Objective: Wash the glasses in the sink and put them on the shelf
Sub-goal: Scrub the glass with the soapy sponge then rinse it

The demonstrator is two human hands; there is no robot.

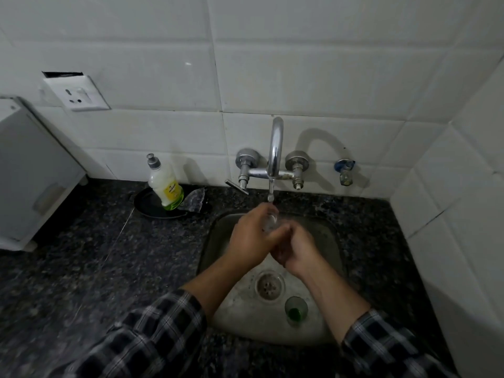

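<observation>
Steel sink (pixel 324 233), left hand (pixel 251 238), right hand (pixel 297 246), fingers (pixel 262 211) curled round glass (pixel 270 222)

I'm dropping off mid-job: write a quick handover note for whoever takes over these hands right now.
Left hand: grips the clear glass under the tap spout, over the sink.
Right hand: curled round the lower end of the same glass.
Second glass, green at the bottom, stands upright in the sink near the drain.
Done: one glass is mid-wash; nothing is visibly shelved.
Left: finish this glass, wash the green-bottomed one, then put both on the shelf, which is out of view.
</observation>
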